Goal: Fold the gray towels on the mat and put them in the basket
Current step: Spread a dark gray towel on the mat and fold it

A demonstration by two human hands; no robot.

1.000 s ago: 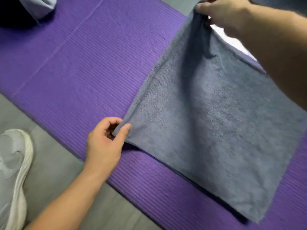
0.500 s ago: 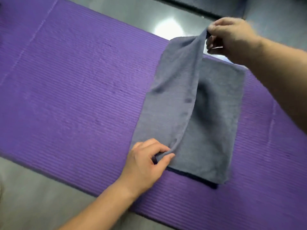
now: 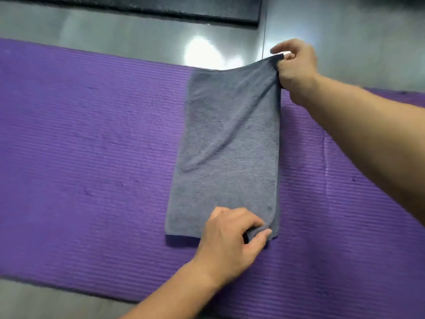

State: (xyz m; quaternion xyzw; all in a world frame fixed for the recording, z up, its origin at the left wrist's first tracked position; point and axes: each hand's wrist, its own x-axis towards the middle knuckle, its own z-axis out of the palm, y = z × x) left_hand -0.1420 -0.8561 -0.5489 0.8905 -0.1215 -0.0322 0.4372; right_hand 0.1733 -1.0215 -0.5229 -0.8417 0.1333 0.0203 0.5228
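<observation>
A gray towel (image 3: pixel 227 146) lies folded in half as a tall rectangle on the purple mat (image 3: pixel 80 157). My left hand (image 3: pixel 232 242) pinches the towel's near right corner between thumb and fingers, low on the mat. My right hand (image 3: pixel 296 65) grips the far right corner, held slightly above the mat's far edge. The towel's top layer shows a few soft creases near its left side. The basket is out of view.
Gray glossy floor (image 3: pixel 115 35) lies beyond the mat, with a dark mat or panel (image 3: pixel 161 8) along the top edge. A strip of gray floor (image 3: pixel 46 302) shows at the near left. The mat stretches bare to the left and right of the towel.
Both hands carried the towel's left edge over to the right, laying the upper half flat on the lower half. The view shifted, so the shoe and the object at top left left the frame.
</observation>
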